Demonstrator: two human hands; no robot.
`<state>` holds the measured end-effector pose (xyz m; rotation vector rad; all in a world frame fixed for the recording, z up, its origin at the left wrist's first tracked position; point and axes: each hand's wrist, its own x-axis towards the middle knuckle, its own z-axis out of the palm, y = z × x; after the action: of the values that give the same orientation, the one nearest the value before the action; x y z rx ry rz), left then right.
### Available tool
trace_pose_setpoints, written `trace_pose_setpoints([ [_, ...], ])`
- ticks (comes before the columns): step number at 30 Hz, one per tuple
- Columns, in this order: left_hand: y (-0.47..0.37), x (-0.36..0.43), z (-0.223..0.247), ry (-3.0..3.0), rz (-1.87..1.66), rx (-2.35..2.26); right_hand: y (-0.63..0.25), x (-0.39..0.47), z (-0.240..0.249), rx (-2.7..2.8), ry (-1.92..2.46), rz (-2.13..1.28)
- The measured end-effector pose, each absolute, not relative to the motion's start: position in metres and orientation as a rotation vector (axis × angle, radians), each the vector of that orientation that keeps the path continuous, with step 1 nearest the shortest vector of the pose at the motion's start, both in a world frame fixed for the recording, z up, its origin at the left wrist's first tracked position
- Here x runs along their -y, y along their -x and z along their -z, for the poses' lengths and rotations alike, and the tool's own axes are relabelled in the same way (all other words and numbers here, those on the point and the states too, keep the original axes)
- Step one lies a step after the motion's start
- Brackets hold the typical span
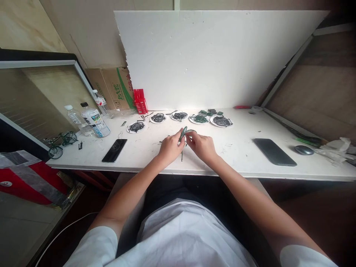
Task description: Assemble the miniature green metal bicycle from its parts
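Note:
My left hand is closed, its thumb and fingers pinching a small green curved, wheel-like piece upright. My right hand is closed in a pinch just beside it, on a second thin green curved piece. The fingers hide where the two pieces meet, so I cannot tell whether they are joined. On the white table, a thin dark green rod lies below my hands. Behind them are several shallow white dishes of small dark parts, such as the dish with green pieces.
A model bicycle stands at the left end. Bottles and a black phone are on the left; a red box is behind. To the right lie a dark flat slab and a mouse. A white board leans behind.

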<state>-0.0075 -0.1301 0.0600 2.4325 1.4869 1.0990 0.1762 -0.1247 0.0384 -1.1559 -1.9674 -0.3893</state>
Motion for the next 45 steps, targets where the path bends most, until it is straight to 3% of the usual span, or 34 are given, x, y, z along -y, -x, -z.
trace_pose_setpoints([
  [8, 0.009, 0.131, -0.061, -2.423, -1.22, -1.387, -0.181, 0.125, -0.044, 1.979, 0.996, 0.534],
  [26, 0.009, 0.135, -0.061, -2.495, -1.207, -1.438, -0.169, 0.137, -0.051, 1.789, 1.122, -0.215],
  [37, 0.007, 0.131, -0.056, -2.441, -1.204, -1.41, -0.171, 0.128, -0.04, 1.856, 1.171, 0.081],
  [45, 0.006, 0.131, -0.057, -2.405, -1.2, -1.413, -0.171, 0.129, -0.041, 1.868, 1.178, 0.056],
])
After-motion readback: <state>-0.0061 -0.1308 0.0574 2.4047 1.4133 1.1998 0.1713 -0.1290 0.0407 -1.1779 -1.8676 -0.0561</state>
